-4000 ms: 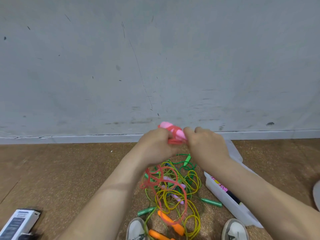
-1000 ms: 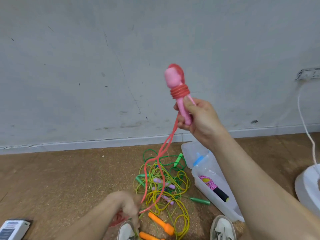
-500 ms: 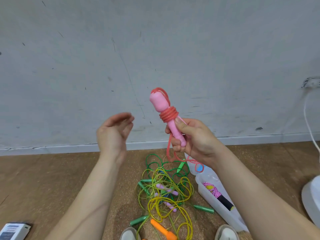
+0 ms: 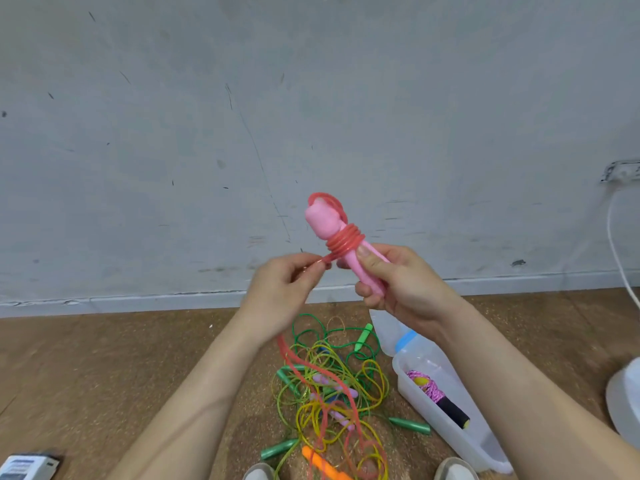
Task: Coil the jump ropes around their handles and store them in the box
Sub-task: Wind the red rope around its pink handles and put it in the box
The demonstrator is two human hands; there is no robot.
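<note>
Both bare forearms reach up from the near edge, hands raised mid-frame close together. Right hand [image 4: 401,285] fisted around the pink handle [image 4: 360,268], thumb pressed along it. Left hand [image 4: 280,292] just left of it, thumb and forefinger pinching the red rope [image 4: 320,263], palm facing right.

2 bare forearms reach into view from the bottom edge, with no sleeves, watches, bracelets or rings showing on either. The left hand [image 4: 277,296] and the right hand [image 4: 401,289] are both gloveless, with short, unpainted fingernails. At the bottom edge, the rounded toes of 2 pale shoes show, the left shoe [image 4: 258,472] and the right shoe [image 4: 455,469], both whitish with a grey tinge.
</note>
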